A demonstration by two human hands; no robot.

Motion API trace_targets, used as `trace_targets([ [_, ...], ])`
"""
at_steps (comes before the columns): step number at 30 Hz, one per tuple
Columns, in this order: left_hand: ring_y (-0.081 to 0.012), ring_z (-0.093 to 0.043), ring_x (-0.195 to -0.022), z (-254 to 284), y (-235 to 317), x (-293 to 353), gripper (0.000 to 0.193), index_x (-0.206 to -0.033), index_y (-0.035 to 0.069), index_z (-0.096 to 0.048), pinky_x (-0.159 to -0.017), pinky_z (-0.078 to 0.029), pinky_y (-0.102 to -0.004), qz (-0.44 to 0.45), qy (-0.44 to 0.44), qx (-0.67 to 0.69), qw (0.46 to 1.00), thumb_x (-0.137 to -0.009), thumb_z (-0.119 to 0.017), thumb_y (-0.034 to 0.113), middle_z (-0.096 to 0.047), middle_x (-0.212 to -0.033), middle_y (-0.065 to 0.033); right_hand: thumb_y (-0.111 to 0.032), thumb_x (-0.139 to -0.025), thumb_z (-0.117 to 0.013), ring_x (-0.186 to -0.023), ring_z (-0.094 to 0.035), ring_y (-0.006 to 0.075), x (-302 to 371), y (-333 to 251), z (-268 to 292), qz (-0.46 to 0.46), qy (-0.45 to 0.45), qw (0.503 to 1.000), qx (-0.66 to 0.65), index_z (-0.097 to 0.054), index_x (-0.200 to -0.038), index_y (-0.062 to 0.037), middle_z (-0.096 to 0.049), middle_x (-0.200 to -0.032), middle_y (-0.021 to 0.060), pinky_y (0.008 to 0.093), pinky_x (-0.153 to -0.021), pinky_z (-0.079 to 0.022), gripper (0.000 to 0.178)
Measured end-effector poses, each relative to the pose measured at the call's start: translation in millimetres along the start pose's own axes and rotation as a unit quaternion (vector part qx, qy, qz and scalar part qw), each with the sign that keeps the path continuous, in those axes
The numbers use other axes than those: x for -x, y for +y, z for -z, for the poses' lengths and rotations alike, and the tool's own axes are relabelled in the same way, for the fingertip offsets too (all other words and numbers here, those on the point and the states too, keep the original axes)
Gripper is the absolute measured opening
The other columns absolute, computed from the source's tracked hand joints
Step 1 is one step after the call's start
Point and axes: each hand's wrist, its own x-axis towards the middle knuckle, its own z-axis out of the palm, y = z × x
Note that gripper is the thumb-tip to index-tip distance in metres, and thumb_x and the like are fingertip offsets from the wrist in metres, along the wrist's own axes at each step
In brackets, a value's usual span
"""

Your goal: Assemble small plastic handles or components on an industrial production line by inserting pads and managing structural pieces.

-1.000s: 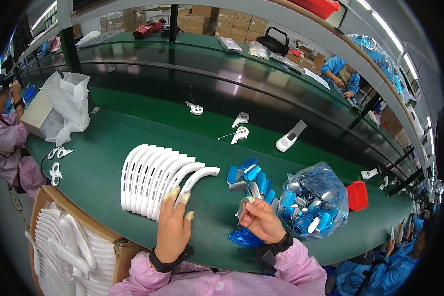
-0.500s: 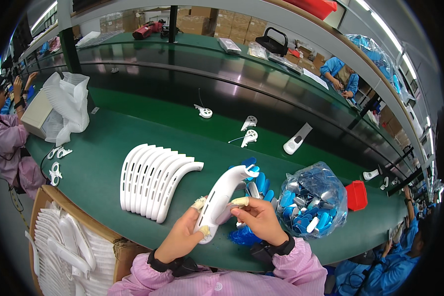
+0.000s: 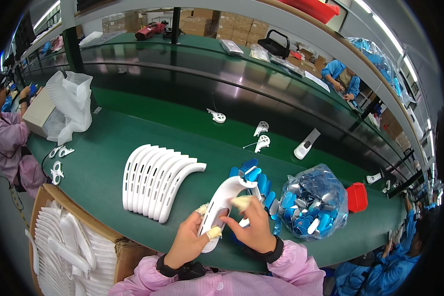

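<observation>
My left hand (image 3: 188, 240) grips the lower end of a curved white plastic shell (image 3: 221, 207) held above the green table's near edge. My right hand (image 3: 254, 228) pinches the shell's upper middle with fingertips in yellowish finger cots. Just left of it, a row of several identical white shells (image 3: 155, 178) stands on edge on the table (image 3: 108, 143). Behind the held shell lie loose blue plastic parts (image 3: 255, 178), partly hidden by it.
A clear bag of blue and white parts (image 3: 313, 207) sits right of my hands, a small red bin (image 3: 357, 197) beside it. A cardboard box of white shells (image 3: 66, 246) stands at lower left. Small white parts (image 3: 261, 135) lie farther back. Other people work at left and right.
My left hand took one white shell from the end of the row and brought it in front of me; my right hand left the blue parts and joined it on the shell.
</observation>
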Motion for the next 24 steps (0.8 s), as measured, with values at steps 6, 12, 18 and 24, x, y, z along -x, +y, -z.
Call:
trace_targets([
  [6,-0.0110,-0.054,-0.100,3,-3,4,0.049,-0.126,-0.003,-0.042,-0.084,-0.045,-0.0257,-0.040,0.021,-0.074,0.996,-0.084,-0.064,0.006,-0.056,-0.114,-0.0095,-0.006,-0.075,-0.076,-0.096,-0.062,0.0140,4,13,-1,-0.268,-0.076,0.893,-0.353,-0.053,-0.112,0.0011,-0.063,-0.107,0.0102,0.0254,-0.075,-0.053,0.044],
  [12,-0.0105,-0.055,-0.095,1,-9,5,0.046,-0.123,-0.002,-0.044,-0.081,-0.045,-0.0248,-0.074,0.031,-0.121,0.989,-0.084,-0.065,0.008,-0.059,-0.107,-0.0079,-0.003,-0.078,-0.072,-0.087,-0.062,0.0109,0,10,6,-0.306,-0.092,0.871,-0.372,-0.057,-0.108,0.0016,-0.066,-0.095,0.0078,0.0244,-0.076,-0.051,0.034],
  [18,-0.0137,-0.052,-0.106,-1,-10,0,0.051,-0.130,-0.001,-0.036,-0.089,-0.043,-0.0270,-0.074,0.028,-0.021,0.997,-0.085,-0.060,0.003,-0.052,-0.120,-0.0109,-0.008,-0.082,-0.069,-0.084,-0.060,0.0089,4,11,-4,-0.277,-0.109,0.882,-0.366,-0.049,-0.122,0.0033,-0.064,-0.102,0.0082,0.0223,-0.073,-0.048,0.046],
  [24,-0.0198,-0.045,-0.119,22,0,-9,0.054,-0.138,0.000,-0.029,-0.099,-0.036,-0.0318,-0.079,0.089,-0.040,0.992,-0.089,-0.052,0.003,-0.044,-0.132,-0.0135,-0.013,-0.089,-0.061,-0.066,-0.062,0.0099,2,6,-10,-0.338,-0.269,0.783,-0.447,-0.037,-0.127,-0.0023,-0.063,-0.096,0.0091,0.0196,-0.055,-0.049,0.045],
])
